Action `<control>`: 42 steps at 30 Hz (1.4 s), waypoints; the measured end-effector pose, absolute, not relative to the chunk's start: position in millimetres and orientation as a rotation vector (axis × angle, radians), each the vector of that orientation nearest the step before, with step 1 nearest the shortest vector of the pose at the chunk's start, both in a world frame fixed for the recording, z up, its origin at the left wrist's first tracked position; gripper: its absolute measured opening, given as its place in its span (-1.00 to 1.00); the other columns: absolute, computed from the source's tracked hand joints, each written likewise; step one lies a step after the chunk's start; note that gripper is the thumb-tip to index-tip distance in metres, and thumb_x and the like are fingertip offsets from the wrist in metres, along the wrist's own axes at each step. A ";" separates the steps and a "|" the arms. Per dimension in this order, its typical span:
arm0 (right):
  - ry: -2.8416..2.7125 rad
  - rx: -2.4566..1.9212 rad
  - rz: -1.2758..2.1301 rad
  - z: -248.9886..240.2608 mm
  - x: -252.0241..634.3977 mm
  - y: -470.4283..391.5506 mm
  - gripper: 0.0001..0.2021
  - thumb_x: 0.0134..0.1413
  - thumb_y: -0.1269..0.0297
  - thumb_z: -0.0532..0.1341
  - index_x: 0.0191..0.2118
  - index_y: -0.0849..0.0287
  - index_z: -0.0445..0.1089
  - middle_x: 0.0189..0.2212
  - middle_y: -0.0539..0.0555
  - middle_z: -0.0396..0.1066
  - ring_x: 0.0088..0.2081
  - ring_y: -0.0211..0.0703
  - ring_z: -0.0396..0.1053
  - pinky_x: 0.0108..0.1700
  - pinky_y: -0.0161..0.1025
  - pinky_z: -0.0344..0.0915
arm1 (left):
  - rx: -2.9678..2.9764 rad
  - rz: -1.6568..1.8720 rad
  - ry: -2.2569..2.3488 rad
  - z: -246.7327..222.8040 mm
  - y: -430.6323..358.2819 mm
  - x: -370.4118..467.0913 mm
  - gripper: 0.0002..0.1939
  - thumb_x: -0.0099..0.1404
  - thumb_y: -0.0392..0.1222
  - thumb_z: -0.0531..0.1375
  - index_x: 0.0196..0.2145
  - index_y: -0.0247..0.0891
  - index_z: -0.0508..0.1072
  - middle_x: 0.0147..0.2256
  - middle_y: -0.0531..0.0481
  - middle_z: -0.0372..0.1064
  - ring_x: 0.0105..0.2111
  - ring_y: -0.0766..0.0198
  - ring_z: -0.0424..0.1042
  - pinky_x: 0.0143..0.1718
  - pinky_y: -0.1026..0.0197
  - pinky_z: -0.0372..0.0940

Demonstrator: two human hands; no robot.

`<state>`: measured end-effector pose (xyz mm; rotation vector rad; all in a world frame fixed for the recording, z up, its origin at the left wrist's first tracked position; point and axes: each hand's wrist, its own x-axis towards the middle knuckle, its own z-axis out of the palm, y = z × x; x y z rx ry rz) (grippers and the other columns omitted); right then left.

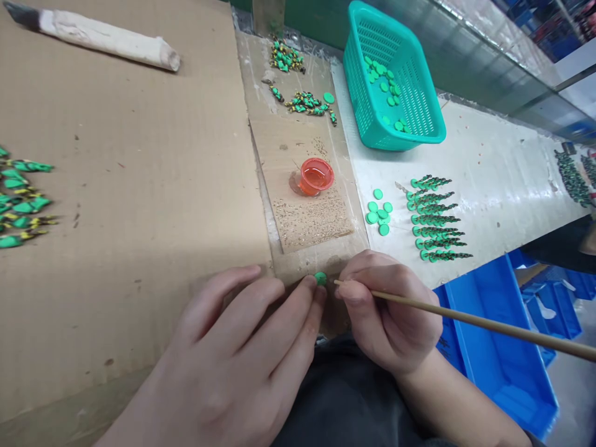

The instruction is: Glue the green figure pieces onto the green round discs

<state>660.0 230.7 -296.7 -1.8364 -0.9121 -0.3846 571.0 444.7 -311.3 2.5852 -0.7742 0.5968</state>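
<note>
A small round green disc (320, 277) sits at the fingertips of my left hand (251, 347), held down at the cardboard's near edge. My right hand (391, 310) is closed around a thin wooden stick (465, 318), its tip pointing at the disc with a small gap between them. Beyond both hands stands a small red cup (316, 176) of clear liquid on a speckled cardboard piece (310, 217). Loose green discs (382, 214) lie to its right, beside rows of green discs with dark figures on them (437, 220).
A teal basket (440, 127) holding green discs stands at the back. Small green, black and yellow figures (286, 56) lie in heaps behind the cup, with more figures (23, 198) at far left. A pale wrapped tool (107, 37) lies top left. Blue bins (498, 347) stand below right.
</note>
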 end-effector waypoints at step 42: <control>-0.887 -1.977 -0.580 -256.6 768.7 270.5 -0.67 0.58 0.27 0.35 -0.32 0.07 0.35 -0.40 -0.10 0.47 -0.43 -0.32 0.35 -0.33 -0.30 0.31 | 2.561 0.732 -0.801 -314.1 444.7 582.2 -0.67 0.58 -0.32 0.21 0.17 -0.34 0.68 0.18 -0.12 0.65 0.06 0.00 0.48 0.49 -0.20 0.18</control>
